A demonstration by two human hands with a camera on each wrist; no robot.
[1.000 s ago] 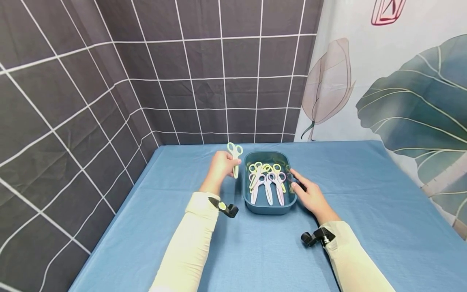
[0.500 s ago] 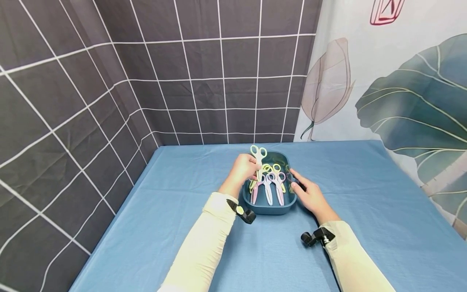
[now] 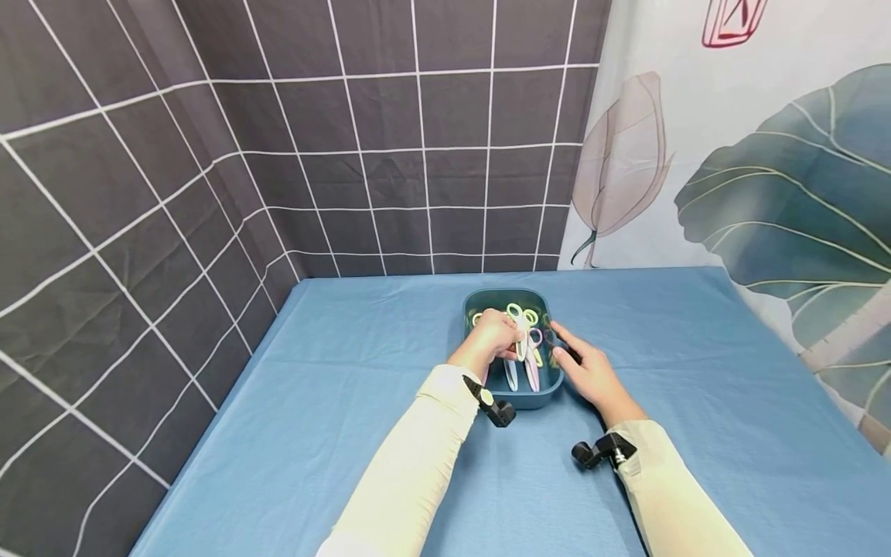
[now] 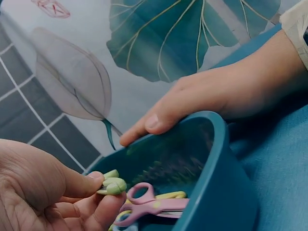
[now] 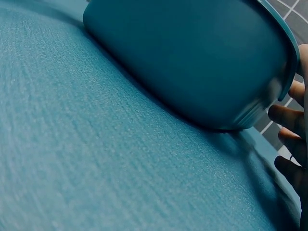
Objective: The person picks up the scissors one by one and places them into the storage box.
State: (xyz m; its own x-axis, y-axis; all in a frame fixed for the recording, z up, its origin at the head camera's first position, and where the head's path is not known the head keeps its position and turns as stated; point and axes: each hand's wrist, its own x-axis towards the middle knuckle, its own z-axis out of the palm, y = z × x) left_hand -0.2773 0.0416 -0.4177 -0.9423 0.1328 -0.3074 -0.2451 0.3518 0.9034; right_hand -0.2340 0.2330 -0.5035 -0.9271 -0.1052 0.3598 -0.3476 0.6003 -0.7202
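Note:
My left hand (image 3: 491, 337) is over a dark teal plastic bin (image 3: 524, 401) and pinches a pair of light green scissors (image 3: 520, 350), blades pointing down and handle loops up. In the left wrist view the thumb and fingers grip the pale green scissors (image 4: 113, 186) beyond the bin's wall. Several pastel scissors lie inside, among them a pink pair (image 4: 156, 206); my left hand hides some of them. At the bin's right rim rests my right hand (image 3: 593, 377), its fingers fairly straight. The right wrist view shows those fingers (image 5: 286, 118) beside the bin's outer wall.
A blue cloth (image 3: 348, 387) covers the table under the bin. Dark grey gridded fabric (image 3: 390, 178) hangs behind and to the left. A white curtain with leaf prints (image 3: 626, 155) stands at the right. Black camera mounts (image 3: 497, 408) sit on both wrists.
My left hand has carried the light green scissors rightward, from beside the bin to over its middle. The right hand has stayed at the rim.

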